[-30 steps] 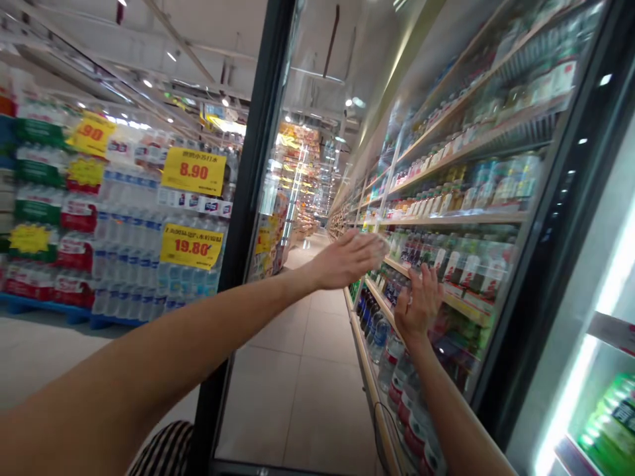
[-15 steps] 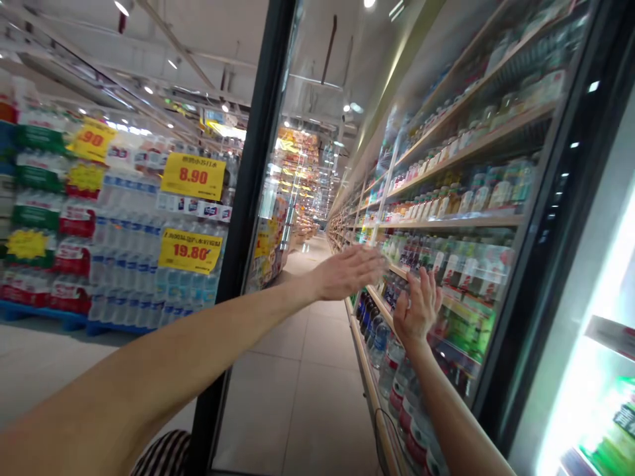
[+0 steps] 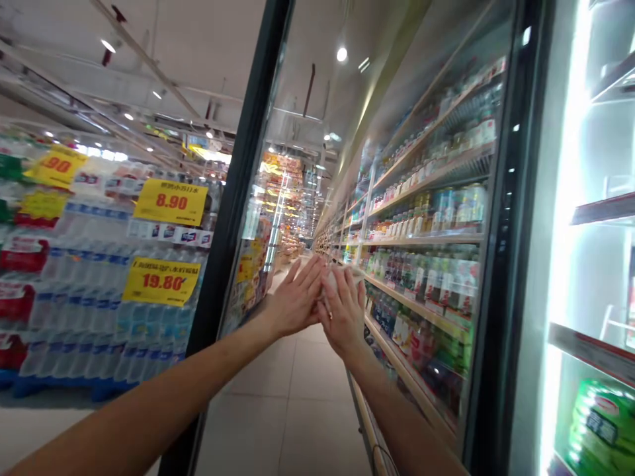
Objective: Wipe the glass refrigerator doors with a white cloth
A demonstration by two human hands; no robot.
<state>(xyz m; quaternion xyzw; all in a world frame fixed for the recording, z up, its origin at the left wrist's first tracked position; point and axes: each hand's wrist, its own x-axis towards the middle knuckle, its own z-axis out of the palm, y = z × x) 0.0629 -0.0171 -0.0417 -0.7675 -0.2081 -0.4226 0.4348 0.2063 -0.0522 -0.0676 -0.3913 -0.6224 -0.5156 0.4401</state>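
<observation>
Both my hands meet in front of the glass door (image 3: 317,165) of a drinks cooler, backs toward me. My left hand (image 3: 296,299) lies flat with its fingers stretched up and to the right. Beside it, touching at the thumb side, my right hand (image 3: 344,311) has its fingers over a whitish, crumpled piece of cloth (image 3: 356,272). It seems pressed to the glass, mostly covered by the fingers. Through the pane, or mirrored in it, show bottle shelves (image 3: 421,239).
Dark frames edge the door on the left (image 3: 225,225) and right (image 3: 501,218). The lit cooler interior (image 3: 575,264) is at the right, with a green pack (image 3: 600,423) low inside. Stacked bottled water (image 3: 84,297) with yellow price signs (image 3: 170,202) stands left.
My left hand has moved left and slightly down. My right hand has swung left to join it at the whitish cloth. The view has turned slightly right.
</observation>
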